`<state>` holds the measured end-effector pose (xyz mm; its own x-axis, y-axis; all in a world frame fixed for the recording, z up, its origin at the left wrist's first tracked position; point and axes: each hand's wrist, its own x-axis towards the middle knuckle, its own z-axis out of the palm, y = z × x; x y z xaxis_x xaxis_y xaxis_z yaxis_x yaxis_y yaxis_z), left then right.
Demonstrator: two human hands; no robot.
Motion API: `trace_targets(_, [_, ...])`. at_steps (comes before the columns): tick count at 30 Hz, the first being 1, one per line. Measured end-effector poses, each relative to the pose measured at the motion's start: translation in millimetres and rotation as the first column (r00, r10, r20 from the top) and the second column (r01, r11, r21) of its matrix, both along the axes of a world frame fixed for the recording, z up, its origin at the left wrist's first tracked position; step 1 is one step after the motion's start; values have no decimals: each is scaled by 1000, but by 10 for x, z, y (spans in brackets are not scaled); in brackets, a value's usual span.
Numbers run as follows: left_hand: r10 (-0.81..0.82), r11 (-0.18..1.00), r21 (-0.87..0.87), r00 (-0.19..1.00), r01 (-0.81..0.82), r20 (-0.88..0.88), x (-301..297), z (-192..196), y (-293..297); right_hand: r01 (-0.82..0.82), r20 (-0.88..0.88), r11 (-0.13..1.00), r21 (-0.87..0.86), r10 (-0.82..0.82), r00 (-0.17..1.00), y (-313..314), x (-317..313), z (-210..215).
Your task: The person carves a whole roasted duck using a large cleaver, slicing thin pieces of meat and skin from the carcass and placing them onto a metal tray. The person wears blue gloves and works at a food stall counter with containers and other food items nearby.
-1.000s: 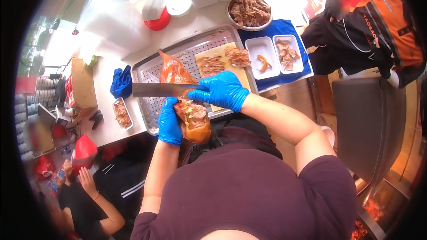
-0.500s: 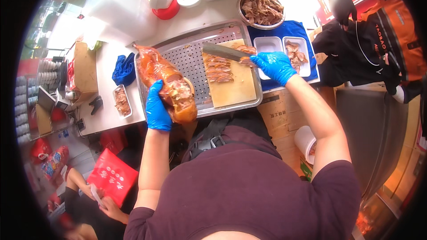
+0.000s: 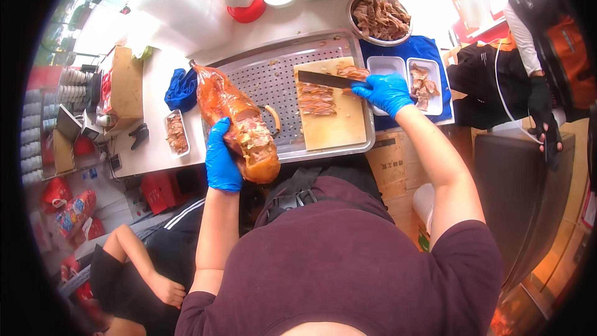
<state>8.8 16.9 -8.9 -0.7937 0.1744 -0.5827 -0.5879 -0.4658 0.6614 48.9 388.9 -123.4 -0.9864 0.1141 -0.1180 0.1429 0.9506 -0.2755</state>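
Tray (image 3: 261, 74); L hand (image 3: 222, 158) grips roast meat (image 3: 219, 90), R hand (image 3: 387, 93) clenched w/ cleaver (image 3: 323, 79).

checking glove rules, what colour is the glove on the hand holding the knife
The glove is plain bright blue; it shows best in the head view.

- Crumpled blue cloth (image 3: 181, 90) on the white counter (image 3: 155, 109), near a small black object (image 3: 139, 135)
- Cardboard box (image 3: 127, 84) further left, near stacked white dishes (image 3: 73, 88)
- Red tub (image 3: 247, 10) toward the counter's far side
- Dark cabinet (image 3: 522, 193) at right, a white bucket (image 3: 423, 204) left of it
- Person in dark clothes (image 3: 134, 286) at lower left; person in black and orange (image 3: 567, 62) at upper right
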Motion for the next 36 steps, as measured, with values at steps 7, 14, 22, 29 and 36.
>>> trace_targets(7, [-80,983,166,997,77,7,20,229,69,-9,-255,999,-33,0,967,-13,24,188])
trace_targets(14, [-187,930,326,982,169,23,52,469,302,-351,-555,902,-252,162,816,-887,-274,1598])
trace_targets(22, [-222,924,305,973,230,-61,128,682,388,-545,-664,818,-186,304,683,-1316,-470,2009])
trace_targets(29, [-224,915,328,972,234,-70,123,680,314,-561,-678,803,-200,301,671,-1387,-498,2029])
trace_targets(36, [-219,899,378,975,221,-50,116,720,335,-558,-698,804,-205,279,659,-1393,-478,2064])
